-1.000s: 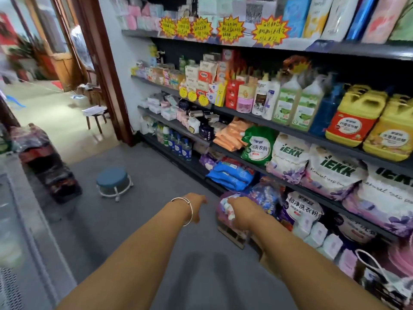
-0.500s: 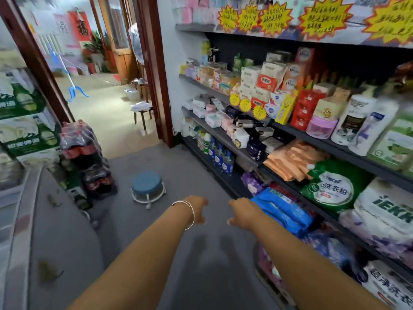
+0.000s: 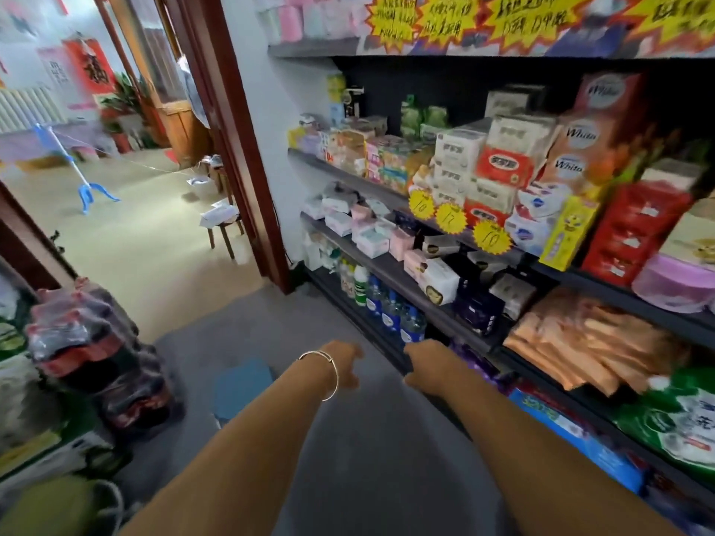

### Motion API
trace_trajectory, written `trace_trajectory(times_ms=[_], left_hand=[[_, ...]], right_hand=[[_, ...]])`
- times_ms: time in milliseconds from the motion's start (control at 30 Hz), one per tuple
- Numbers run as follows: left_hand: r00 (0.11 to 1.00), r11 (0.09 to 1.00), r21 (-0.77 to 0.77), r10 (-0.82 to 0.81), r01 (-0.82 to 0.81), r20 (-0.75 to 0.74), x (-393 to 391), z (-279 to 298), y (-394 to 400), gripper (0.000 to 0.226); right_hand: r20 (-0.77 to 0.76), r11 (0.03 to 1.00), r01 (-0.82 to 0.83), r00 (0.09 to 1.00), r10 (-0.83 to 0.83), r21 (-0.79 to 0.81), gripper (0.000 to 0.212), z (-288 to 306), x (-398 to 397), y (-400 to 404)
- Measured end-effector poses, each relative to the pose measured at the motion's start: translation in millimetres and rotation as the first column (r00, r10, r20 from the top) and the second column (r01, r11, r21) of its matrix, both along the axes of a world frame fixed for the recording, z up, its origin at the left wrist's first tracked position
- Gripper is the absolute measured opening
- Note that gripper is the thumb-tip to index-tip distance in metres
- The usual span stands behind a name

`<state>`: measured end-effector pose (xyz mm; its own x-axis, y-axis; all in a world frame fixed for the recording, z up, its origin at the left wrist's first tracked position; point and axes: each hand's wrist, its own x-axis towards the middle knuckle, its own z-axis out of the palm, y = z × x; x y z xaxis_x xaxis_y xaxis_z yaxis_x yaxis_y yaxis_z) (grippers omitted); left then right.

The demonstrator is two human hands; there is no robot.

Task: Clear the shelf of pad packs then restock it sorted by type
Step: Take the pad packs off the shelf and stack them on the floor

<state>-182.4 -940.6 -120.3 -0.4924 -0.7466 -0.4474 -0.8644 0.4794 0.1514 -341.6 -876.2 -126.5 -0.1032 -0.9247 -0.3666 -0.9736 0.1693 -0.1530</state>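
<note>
Both hands, left (image 3: 344, 367) and right (image 3: 423, 365), are extending forward with each grip loosely curled, holding nothing. Pad packs (image 3: 367, 236) are sitting on the shelf (image 3: 387, 266) well above and beyond the right grip, presumably awaiting clearing.

Both hands pointed away from the camera, so the fingers of the left hand (image 3: 345, 367) and the right hand (image 3: 425, 364) were hidden behind their backs. The blue stool (image 3: 243, 384) was partly covered by the left forearm. Motion blur smeared the writing on the yellow price tags (image 3: 445, 15) and the boxes (image 3: 499, 164). The green bag (image 3: 673, 423) ran off the right edge.
</note>
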Motion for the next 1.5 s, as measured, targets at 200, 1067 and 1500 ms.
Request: trace_trajectory(times_ms=[200,1067,1500], left_hand=[[0.999,0.999,-0.023,-0.04,0.039,-0.032,-26.2,8.3,-136.9,0.058],[0.942,0.937,0.105,-0.335,0.332,0.011,-147.3,-72.5,-632.3,0.049],[0.879,0.85,0.226,-0.471,0.476,-0.077,-180.4,-125.6,-748.7,0.057]], right_hand=[[0.019,1.0,-0.003,1.0,0.003,0.013,0.035,2.5,-26.3,-144.8],[0.076,0.895,0.433,0.894,-0.442,0.105,0.041,-80.4,-116.1,-571.8],[0.105,0.776,0.603,0.773,-0.625,0.185,0.052,-126.2,-116.0,-661.0]])
